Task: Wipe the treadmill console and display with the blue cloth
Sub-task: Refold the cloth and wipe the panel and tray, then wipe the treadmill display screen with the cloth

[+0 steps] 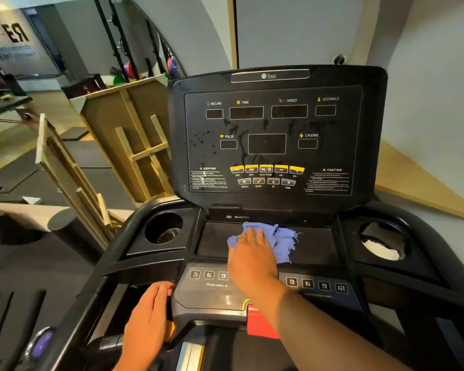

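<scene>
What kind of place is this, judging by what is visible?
Most likely a gym: a treadmill console fills the view, and behind it to the left stands a rack with coloured weight plates.

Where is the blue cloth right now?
In the head view, the blue cloth lies mid-frame on the flat console tray below the display panel, between the cup holders, pressed under the right hand.

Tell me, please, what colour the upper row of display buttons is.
The upper row of buttons is yellow, shown best in the head view.
</scene>
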### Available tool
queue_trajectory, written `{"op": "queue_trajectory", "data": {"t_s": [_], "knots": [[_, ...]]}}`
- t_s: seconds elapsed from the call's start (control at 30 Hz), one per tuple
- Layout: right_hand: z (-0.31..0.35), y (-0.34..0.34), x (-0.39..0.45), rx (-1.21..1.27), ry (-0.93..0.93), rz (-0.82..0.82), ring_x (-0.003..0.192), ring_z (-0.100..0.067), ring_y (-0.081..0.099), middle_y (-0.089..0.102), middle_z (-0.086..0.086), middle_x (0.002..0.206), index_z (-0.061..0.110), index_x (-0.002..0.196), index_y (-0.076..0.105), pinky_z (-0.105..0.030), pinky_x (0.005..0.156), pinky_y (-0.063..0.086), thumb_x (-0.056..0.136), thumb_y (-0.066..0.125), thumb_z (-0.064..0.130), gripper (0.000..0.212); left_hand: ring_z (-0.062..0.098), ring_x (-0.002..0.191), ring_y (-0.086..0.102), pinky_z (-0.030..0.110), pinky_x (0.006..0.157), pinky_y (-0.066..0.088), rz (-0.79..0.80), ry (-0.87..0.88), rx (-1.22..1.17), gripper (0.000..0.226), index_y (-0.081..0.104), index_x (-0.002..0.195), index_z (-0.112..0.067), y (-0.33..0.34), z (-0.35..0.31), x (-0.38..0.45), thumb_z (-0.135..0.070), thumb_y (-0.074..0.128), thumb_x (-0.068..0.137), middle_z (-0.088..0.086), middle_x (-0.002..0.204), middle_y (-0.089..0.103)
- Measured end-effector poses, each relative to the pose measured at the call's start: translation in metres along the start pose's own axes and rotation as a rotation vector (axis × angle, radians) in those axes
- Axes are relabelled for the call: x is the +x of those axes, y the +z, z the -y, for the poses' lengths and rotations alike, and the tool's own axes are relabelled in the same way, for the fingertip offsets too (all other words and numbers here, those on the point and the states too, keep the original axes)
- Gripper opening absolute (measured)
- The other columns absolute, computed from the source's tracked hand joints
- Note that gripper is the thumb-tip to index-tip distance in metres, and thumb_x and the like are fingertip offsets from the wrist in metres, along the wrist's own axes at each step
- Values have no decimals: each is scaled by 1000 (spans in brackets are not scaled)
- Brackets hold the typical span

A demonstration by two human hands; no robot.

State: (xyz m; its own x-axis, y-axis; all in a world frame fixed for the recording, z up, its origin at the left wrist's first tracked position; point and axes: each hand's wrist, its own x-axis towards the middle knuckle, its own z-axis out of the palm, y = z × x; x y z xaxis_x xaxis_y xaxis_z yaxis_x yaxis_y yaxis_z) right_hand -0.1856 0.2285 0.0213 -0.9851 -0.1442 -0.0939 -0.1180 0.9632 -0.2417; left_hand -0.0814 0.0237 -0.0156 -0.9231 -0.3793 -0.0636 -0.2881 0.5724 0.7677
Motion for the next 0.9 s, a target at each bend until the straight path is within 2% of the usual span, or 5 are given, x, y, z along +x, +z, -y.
{"op": "queue_trajectory", "data": {"t_s": [0.27, 0.43, 0.53, 0.7, 0.9], "knots": [[16, 21, 14, -141, 31, 8, 151, -41, 13, 22, -26, 161, -2, 153, 24, -49, 126, 4, 103, 34, 29, 59, 1, 96, 62, 21, 79, 42, 72, 59, -22, 28, 63, 99, -39, -6, 3, 7, -35, 37, 106, -16, 99, 67], [41, 22, 7, -21, -175, -43, 118, -41, 61, 66, -22, 120, 0, 116, 60, -48, 118, 30, 89, 28, 29, 51, -2, 99, 55, 15, 83, 41, -13, 277, 1, 19, 62, 98, -36, -7, 0, 27, -25, 48, 102, -20, 96, 62], [62, 7, -9, 201, -224, -4, 127, -36, 52, 57, -18, 134, 1, 128, 55, -45, 106, 42, 100, 28, 34, 51, -1, 101, 51, 10, 85, 36, -97, 389, 31, 15, 64, 100, -31, -4, -10, 44, -19, 55, 99, -20, 96, 60], [36, -37, -10, 1031, 176, -33, 88, -12, 66, 73, -5, 101, 8, 103, 69, -31, 84, 53, 103, 47, 28, 30, 4, 93, 56, 28, 82, 42, -101, 456, 96, 16, 67, 97, -30, 2, -17, 77, -18, 58, 98, -19, 94, 63], [-25, -88, -11, 1726, 341, -124, 84, -27, 64, 63, -12, 90, 11, 93, 63, -42, 81, 49, 90, 65, 25, 14, 1, 72, 52, 28, 71, 46, -44, 520, 279, 15, 70, 93, -31, 5, -23, 103, -27, 56, 97, -17, 84, 68]]}}
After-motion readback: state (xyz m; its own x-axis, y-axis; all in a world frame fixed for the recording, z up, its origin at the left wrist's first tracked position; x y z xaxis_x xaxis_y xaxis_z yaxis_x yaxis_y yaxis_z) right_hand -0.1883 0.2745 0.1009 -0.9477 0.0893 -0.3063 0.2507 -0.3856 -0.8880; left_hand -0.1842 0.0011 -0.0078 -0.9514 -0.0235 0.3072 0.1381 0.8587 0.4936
